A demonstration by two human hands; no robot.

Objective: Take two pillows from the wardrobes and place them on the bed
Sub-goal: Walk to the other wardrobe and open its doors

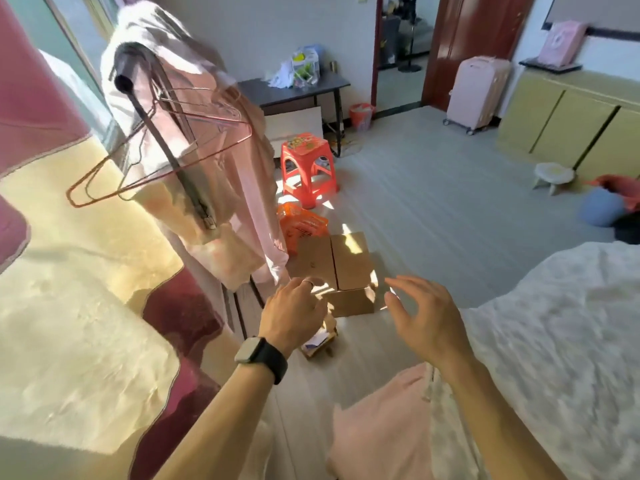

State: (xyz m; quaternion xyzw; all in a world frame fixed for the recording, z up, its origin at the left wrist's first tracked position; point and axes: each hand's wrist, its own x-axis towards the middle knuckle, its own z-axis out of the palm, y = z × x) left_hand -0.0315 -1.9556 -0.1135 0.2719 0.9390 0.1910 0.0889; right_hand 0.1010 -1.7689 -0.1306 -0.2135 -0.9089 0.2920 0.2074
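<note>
A pink pillow [381, 424] lies at the near edge of the bed [561, 341], which has a white fluffy cover and fills the lower right. My right hand [426, 317] hovers just above and beyond the pillow, fingers spread, holding nothing. My left hand [294, 313], with a ring and a dark watch on the wrist, is out over the floor to the pillow's left, fingers loosely curled and empty. No wardrobe interior or second pillow is visible.
A clothes rack [162, 133] with pink garments and wire hangers stands left of my hands. Cardboard boxes [332, 268], an orange basket [301, 223] and a red stool [306, 164] sit on the floor ahead. Yellow-green cabinets [568, 123] and a pink suitcase [478, 91] stand far right.
</note>
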